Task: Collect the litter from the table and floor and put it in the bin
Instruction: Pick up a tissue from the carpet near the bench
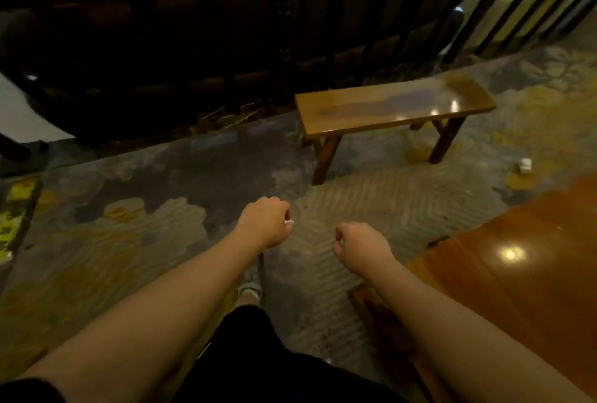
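Observation:
My left hand (265, 220) is held out over the patterned carpet, closed in a fist around a small white scrap of litter (288, 222) that pokes out between the fingers. My right hand (358, 245) hangs beside it, fingers curled shut; nothing shows in it. A small white crumpled piece of litter (525, 165) lies on the carpet at the far right, beyond the corner of the glossy brown table (517, 260). On the table edge lies a thin dark scrap (437, 241). No bin is in view.
A low wooden bench (394, 105) stands on the carpet ahead. Behind it runs a dark wooden railing (284, 30). A yellow-patterned object (16, 212) lies at the left edge. My shoe (252, 279) and dark shorts show below.

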Available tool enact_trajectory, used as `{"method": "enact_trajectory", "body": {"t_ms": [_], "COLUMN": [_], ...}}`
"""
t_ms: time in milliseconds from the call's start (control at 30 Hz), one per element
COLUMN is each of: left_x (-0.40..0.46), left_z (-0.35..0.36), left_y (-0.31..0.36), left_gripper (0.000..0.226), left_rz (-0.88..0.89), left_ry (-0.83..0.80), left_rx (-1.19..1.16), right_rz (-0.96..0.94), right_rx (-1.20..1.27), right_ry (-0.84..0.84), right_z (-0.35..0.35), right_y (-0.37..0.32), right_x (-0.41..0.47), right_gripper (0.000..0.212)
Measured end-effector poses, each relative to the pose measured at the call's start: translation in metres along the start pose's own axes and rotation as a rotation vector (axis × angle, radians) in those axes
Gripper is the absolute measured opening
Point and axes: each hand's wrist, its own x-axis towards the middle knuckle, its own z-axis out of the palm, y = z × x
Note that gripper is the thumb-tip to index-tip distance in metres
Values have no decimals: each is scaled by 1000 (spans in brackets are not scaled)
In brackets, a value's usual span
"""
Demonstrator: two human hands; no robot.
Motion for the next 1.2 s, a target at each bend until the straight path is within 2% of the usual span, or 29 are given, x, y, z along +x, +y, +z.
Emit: {"method": "enact_trajectory", "body": {"t_ms": [100,167,400,667,833,1000,1133,1200], "left_x": [79,126,244,351,395,434,457,467], "left_z": [8,15,70,227,347,451,515,540], "left_y": [-24,-40,-86,-126,-151,-160,-165,-170], "left_gripper": [23,26,36,36,42,59,63,61], "left_rz": [77,110,88,-9,4,-22,-14,-24], "left_ry": [-81,-146,-344,-480,-551,-624,-647,-665], "left_rx": [14,35,97,113,171,199,206,234], "right_rz": [86,169,342,311,265,320,333,337], "right_rx": [10,34,115,138,90,123,97,96], "right_ry": [-13,-79,-286,-437,-500,-553,-645,-654], "right_z": [6,13,63,213,329,438,506,533], "right_y": [6,8,25,90,141,180,199,203], "right_x": [63,103,224,383,454,494,508,510], "right_gripper": [23,26,28,31,32,52,86,96]}}
